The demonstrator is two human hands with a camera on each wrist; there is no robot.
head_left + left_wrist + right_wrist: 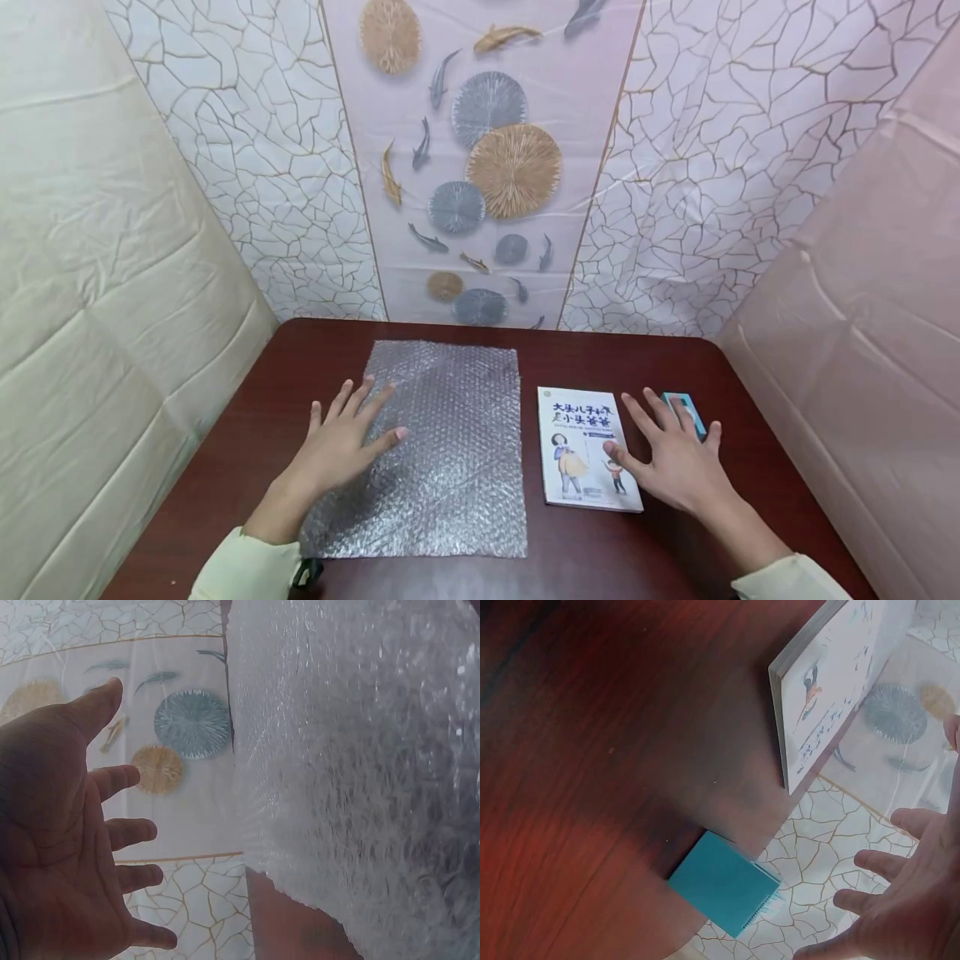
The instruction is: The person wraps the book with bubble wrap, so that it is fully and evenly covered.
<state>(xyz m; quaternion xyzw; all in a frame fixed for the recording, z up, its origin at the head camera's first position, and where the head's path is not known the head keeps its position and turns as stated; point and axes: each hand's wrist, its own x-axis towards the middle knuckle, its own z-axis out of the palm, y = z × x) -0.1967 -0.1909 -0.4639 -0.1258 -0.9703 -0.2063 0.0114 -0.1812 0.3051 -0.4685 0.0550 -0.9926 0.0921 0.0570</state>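
A sheet of bubble wrap (457, 450) lies flat on the left half of the table. Over its left side hovers my left hand (337, 446), fingers spread and holding nothing; the left wrist view shows a gap between this hand (67, 832) and the bubble wrap (352, 765). To the right lies a white book (581, 483) with drawn figures on its cover. My right hand (675, 458), fingers spread too, hangs above the book's right edge and partly hides a small teal box (678, 402). In the right wrist view the teal box (724, 881) sits apart from the fingers.
The dark red-brown wooden table (480, 579) has rounded far corners. A patterned curtain (480, 167) hangs behind it, and beige padded panels (97, 333) flank both sides. A small black object (307, 573) shows beside the left sleeve.
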